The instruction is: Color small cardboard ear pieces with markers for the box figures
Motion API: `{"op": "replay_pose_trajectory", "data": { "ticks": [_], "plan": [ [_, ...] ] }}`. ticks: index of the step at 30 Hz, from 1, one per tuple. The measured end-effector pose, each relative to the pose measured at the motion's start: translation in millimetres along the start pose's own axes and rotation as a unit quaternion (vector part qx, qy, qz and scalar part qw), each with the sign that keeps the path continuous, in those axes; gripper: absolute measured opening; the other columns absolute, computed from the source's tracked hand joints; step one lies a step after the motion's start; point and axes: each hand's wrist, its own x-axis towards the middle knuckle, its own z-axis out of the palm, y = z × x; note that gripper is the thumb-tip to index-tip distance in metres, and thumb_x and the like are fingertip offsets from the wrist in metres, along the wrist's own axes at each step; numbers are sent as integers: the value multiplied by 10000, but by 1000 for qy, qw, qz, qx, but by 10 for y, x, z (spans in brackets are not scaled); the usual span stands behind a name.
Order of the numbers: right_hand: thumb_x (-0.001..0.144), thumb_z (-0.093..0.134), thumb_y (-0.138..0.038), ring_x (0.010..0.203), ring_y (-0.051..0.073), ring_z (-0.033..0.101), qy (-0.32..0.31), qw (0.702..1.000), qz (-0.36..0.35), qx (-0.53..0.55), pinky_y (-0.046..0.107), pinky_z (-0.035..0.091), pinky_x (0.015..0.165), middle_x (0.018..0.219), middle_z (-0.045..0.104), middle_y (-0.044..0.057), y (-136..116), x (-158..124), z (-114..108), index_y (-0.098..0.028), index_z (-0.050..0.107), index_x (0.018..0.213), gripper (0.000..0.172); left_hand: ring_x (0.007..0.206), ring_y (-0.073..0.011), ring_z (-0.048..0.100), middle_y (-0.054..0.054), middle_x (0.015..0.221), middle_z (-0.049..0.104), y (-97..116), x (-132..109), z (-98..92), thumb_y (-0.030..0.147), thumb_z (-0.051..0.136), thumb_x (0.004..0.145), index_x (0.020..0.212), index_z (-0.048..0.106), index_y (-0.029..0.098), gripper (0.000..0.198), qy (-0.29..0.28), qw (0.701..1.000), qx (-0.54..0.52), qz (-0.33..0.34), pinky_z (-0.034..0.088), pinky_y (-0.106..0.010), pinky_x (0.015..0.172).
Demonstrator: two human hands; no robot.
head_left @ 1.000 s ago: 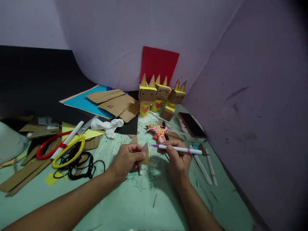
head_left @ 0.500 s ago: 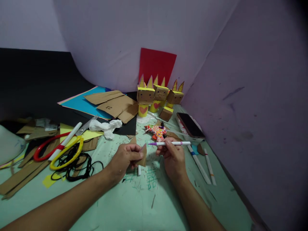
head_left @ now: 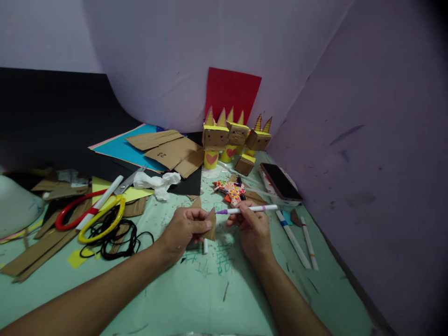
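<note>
Brown cardboard, a small pointed piece (head_left: 213, 233), sits pinched in the nearly closed thumb and fingers of the left hand (head_left: 187, 231), which I watch above the middle of the pale green surface (head_left: 196, 303). I have the right hand's (head_left: 254, 228) fingers closed round a slim white marker with a purple tip (head_left: 247, 210), just beside the cardboard's point; I cannot tell if they touch. Near the right edge lies a thicker white marker with a blue band (head_left: 294, 240).

Left hand (head_left: 184, 231) hides part of cardboard piece (head_left: 213, 229); right hand (head_left: 257, 231) covers part of purple marker (head_left: 231, 211). Marker-to-piece contact too small to tell. Toward left edge of table (head_left: 241, 303), white container (head_left: 16, 205) cut off; toward far edge, box figures (head_left: 216, 140) hide bottom of red sheet (head_left: 233, 91).
</note>
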Motion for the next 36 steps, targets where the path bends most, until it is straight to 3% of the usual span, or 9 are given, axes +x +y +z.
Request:
{"op": "replay_pose_trajectory", "data": {
  "ticks": [9,19,36],
  "plan": [
    [669,691,-317,452,116,592,11,1000,-3,19,222,511,450,529,627,-16,-16,3,24,-158,619,693,177,351,-39,382,41,450,516,34,-18,5,256,715,487,566,587,122,201,8,1000,-6,2,227,-170,356],
    [713,668,-306,458,114,592,-19,1000,2,-19,223,509,451,526,610,-24,25,-22,-30,-154,609,681,166,347,-43,387,38,441,520,44,0,-10,252,710,471,570,609,116,197,19,1000,-7,2,237,-176,362],
    [692,673,-299,425,109,584,5,1000,-16,-9,210,502,429,515,619,-28,-2,-15,-27,-163,611,674,150,344,-40,383,38,431,523,75,19,-30,245,691,466,544,597,114,179,22,1000,-1,12,235,-172,356]
  ]
}}
